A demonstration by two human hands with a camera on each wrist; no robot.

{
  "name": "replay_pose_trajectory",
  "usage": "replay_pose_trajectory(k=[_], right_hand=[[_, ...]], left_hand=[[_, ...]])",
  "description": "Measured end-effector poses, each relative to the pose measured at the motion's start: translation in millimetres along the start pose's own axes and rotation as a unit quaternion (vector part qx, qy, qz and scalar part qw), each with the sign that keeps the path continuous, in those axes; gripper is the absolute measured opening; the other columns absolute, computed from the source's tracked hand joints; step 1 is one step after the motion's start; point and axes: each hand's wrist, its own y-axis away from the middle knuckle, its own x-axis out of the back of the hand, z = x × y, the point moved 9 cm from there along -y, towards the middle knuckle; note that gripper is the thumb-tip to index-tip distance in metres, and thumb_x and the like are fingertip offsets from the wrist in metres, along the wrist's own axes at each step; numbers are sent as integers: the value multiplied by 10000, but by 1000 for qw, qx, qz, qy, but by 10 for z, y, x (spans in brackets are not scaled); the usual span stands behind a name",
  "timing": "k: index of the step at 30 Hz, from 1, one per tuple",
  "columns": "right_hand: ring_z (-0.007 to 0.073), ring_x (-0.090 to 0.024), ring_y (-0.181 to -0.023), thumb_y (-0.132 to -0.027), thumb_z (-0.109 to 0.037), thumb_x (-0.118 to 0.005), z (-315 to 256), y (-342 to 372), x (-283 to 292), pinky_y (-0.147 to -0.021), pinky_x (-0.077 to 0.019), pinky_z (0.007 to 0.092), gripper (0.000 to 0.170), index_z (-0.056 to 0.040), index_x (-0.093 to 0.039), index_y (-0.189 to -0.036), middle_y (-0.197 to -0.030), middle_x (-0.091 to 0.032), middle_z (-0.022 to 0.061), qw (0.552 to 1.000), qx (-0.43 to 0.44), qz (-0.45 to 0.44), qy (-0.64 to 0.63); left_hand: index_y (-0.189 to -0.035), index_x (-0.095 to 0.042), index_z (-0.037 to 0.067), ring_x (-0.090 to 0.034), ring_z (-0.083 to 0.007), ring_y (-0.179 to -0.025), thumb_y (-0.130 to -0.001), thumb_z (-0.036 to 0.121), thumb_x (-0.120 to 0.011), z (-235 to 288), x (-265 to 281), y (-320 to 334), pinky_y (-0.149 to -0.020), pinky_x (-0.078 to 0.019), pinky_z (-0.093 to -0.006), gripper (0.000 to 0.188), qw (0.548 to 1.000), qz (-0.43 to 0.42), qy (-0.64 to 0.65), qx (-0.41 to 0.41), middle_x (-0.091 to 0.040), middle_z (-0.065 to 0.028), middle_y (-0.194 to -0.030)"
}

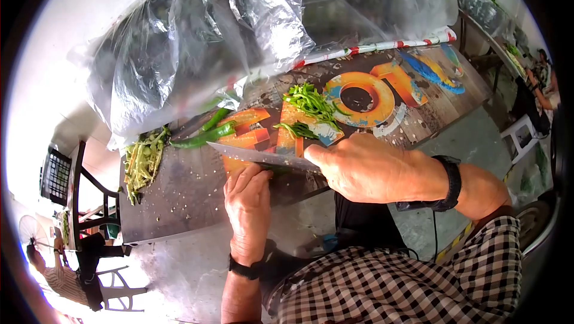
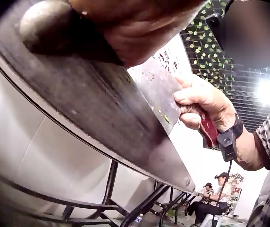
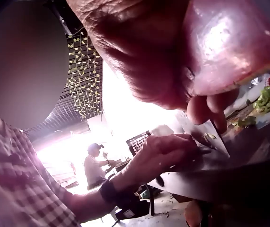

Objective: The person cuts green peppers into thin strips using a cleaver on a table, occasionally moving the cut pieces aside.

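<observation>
In the head view my right hand (image 1: pixel 376 171) grips a cleaver (image 1: pixel 257 155) low over the table, its broad blade lying across in front of the left fingertips. Its red handle (image 2: pixel 209 130) shows in the left wrist view. My left hand (image 1: pixel 247 207) bends its fingers down against the table beside the blade. A bit of green pepper (image 1: pixel 274 171) peeks out by those fingertips; the rest is hidden under hand and blade. Two long green peppers (image 1: pixel 204 137) lie beyond the blade. Sliced green pepper sits in a larger heap (image 1: pixel 311 103) and a smaller pile (image 1: pixel 298 130).
Pale pepper cores and scraps (image 1: pixel 143 159) are piled at the table's left end, with seeds scattered nearby. Clear plastic sheeting (image 1: pixel 197 31) hangs along the far side. The patterned tabletop (image 1: pixel 179 201) ends close to my body. Other people sit at tables farther off.
</observation>
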Motion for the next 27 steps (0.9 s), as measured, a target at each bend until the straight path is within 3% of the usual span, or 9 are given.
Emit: replay_pose_trajectory(k=[6,15,18,21,24,25,27], right_hand=[[401,-630,-552,-903,-76,-544,-56,-30,-60,-489,-475,482,263,115,-529,-1083,-595,-603,204,998,-20,-29,53],[390,-617,-566,-884,-60,-559,-108,-253,-60,-514,-486,457,114,38,-501,-894,-619,-581,207,996,49,-73,19],[390,-602,-545,-862,-24,-567,-28,-432,-180,-466,-425,473,207,60,-438,-1000,-587,-549,186,996,57,-55,-34],[401,-605,-553,-877,-35,-562,-135,-631,-289,-479,-438,472,138,36,-447,-901,-588,-542,192,997,74,-24,23],[404,-605,-552,-875,-42,-568,-159,-600,-237,-482,-440,474,144,30,-448,-909,-591,-547,200,996,81,-32,22],[345,-657,-586,-847,-58,-587,-158,-545,-217,-510,-504,430,161,64,-514,-922,-647,-616,190,994,67,-52,61],[357,-648,-570,-852,-50,-582,-73,-383,-157,-502,-498,438,160,71,-513,-930,-627,-605,194,996,46,-58,44]], left_hand=[[-930,-708,41,-620,-286,-1022,-763,-31,-648,2,5,-11,-923,-460,-405,191,1000,-4,-8,4,-689,-85,-1063],[-910,-707,22,-627,-307,-1020,-735,-44,-639,-33,12,-22,-928,-470,-395,198,1000,-10,10,27,-693,-110,-1044],[-917,-701,50,-617,-301,-1037,-748,-18,-630,-37,-3,-18,-933,-468,-402,195,1000,-6,1,18,-687,-89,-1074],[-919,-694,35,-621,-313,-1016,-760,-27,-631,-3,6,-29,-918,-476,-398,182,1000,3,10,17,-687,-105,-1052],[-914,-687,3,-626,-328,-980,-779,-53,-631,5,48,-43,-893,-489,-393,156,999,8,28,22,-684,-127,-1017],[-909,-685,2,-624,-328,-970,-779,-54,-632,1,45,-43,-884,-491,-392,151,999,8,24,22,-681,-124,-1011],[-902,-681,0,-622,-326,-952,-777,-59,-633,8,35,-40,-868,-495,-389,146,1000,9,18,21,-676,-120,-997]])
